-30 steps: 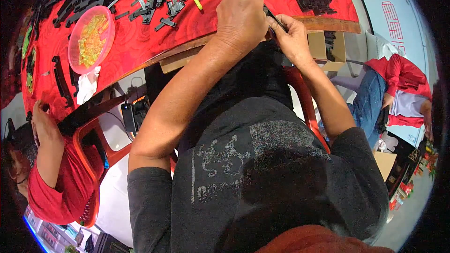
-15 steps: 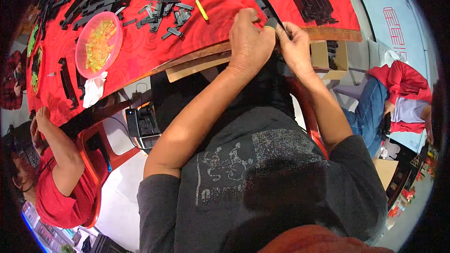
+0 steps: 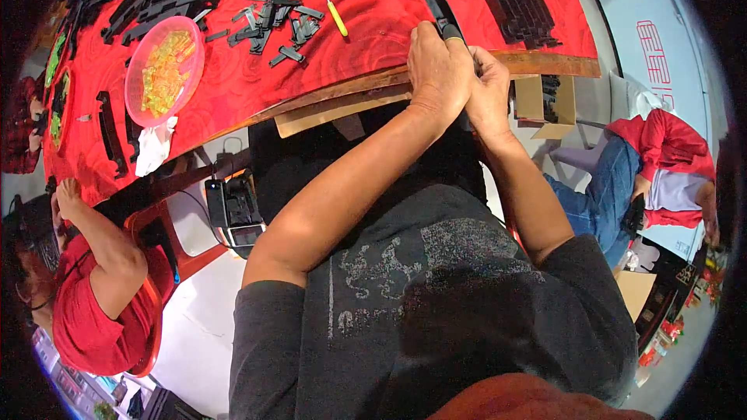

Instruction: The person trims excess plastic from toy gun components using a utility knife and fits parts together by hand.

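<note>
Head view: left hand [image 3: 440, 70] and right hand [image 3: 489, 92] together, clamped on long black part [image 3: 438, 3], near end; likely light, stiff; best held by edges.

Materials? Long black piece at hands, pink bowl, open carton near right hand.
Long black piece: plastic or coated metal; dark sheen leaves it open.
Pink bowl: probably plastic, smooth; thin, evenly coloured rim.
Open carton: likely cardboard, matte; tan folded flaps.

desk [image 3: 545, 64] spread with red patterned cloth [image 3: 366, 43], its wooden edge exposed, red plastic chair [image 3: 191, 263] set at the left, pale floor [image 3: 198, 315] brightly lit, whitish-blue panel [image 3: 634, 4] marked in red at the right
</note>
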Demonstrator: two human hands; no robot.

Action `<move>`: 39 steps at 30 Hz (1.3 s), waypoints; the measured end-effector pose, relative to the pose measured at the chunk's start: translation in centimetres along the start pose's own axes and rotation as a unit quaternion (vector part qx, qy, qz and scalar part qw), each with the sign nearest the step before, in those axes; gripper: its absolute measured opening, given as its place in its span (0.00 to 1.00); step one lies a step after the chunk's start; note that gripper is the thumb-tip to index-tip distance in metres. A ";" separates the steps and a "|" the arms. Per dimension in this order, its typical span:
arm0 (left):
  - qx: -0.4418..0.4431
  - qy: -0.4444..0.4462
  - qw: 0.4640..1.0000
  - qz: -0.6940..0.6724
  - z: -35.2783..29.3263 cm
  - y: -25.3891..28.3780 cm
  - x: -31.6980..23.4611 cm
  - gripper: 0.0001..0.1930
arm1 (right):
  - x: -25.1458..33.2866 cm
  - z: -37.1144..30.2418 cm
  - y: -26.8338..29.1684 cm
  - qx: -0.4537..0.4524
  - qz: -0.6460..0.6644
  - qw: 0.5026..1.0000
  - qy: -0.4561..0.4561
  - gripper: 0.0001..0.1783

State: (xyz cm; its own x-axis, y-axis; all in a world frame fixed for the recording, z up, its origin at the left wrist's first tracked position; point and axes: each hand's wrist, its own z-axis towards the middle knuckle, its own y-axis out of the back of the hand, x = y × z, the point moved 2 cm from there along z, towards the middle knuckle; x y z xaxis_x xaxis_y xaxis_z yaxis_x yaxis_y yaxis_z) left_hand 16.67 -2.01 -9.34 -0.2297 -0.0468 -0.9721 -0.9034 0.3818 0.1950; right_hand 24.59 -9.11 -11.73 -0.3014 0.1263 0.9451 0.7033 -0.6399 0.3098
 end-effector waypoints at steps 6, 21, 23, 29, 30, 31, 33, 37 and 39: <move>-0.016 0.014 1.000 0.015 0.0 -0.4 0.1 0.15 | 0.5 -0.4 -0.1 -0.004 -0.001 1.000 -0.004 0.07; -0.015 -0.015 0.997 0.070 -0.2 0.0 -0.3 0.13 | 0.5 -0.4 -0.2 -0.006 -0.020 1.000 0.017 0.07; -0.012 -0.007 0.997 0.070 -0.2 0.2 -0.3 0.13 | 0.5 -0.4 -0.3 -0.009 -0.033 0.999 0.017 0.07; -0.015 0.008 0.999 0.048 -0.1 0.5 -0.2 0.12 | 0.5 -0.5 -0.3 -0.009 -0.027 1.000 0.010 0.08; -0.016 0.011 0.999 0.046 -0.1 0.5 -0.1 0.12 | 0.3 -0.5 -0.3 -0.008 -0.024 1.000 0.010 0.07; -0.017 0.014 0.999 0.043 -0.1 0.5 0.0 0.12 | 0.1 -0.5 -0.4 -0.008 -0.021 1.000 0.010 0.07; -0.015 0.020 0.999 0.031 -0.1 0.4 0.3 0.12 | 0.2 -0.5 -0.5 -0.010 -0.018 1.000 0.011 0.07; -0.042 0.027 0.998 -0.041 0.0 0.2 0.7 0.14 | 0.2 -0.7 -0.7 -0.007 -0.008 1.000 0.015 0.07; -0.042 0.052 0.994 -0.081 0.0 0.0 0.9 0.15 | 0.4 -0.8 -0.8 -0.007 -0.020 1.000 0.018 0.07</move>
State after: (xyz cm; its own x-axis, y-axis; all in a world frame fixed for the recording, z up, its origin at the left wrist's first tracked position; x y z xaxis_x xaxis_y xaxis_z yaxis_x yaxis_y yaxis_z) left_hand 16.47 -2.07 -10.18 -0.1107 -0.1993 -0.9737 -0.9576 0.2838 0.0507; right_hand 23.42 -9.18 -11.70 -0.3518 0.1253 0.9276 0.6815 -0.6451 0.3456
